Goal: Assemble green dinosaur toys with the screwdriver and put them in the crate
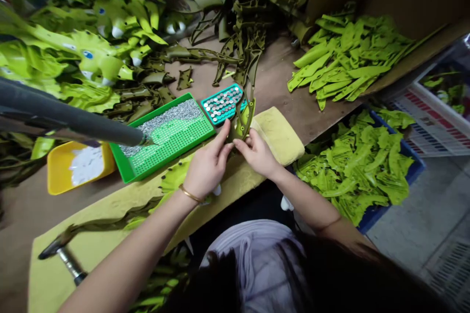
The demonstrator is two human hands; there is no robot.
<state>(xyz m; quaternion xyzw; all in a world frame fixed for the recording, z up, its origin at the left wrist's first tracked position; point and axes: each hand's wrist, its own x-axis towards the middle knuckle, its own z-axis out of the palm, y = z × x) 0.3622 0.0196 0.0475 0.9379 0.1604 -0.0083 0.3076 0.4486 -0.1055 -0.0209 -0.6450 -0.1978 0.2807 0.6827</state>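
Between my two hands is a curved plastic toy part (245, 120), lime green inside with a dark olive shell, held just above the padded table edge. My left hand (207, 168), with a gold bracelet at the wrist, has its thumb and fingers closed on the part's left side. My right hand (257, 155) pinches its lower right end; the fingertips are partly hidden. Under my left hand lies a lime green toy piece with dark spikes (174, 176). Just beyond the part is a teal tray (205, 102) with rows of small silver discs.
A green perforated tray (176, 144) holds small metal screws; a grey rod-like tool (91, 124) reaches over it. A yellow bowl (55, 171) holds white pieces. Lime green parts (348, 58) are heaped right, more in a blue crate (414, 166). A yellow sponge pad (281, 134) lies beside my right hand.
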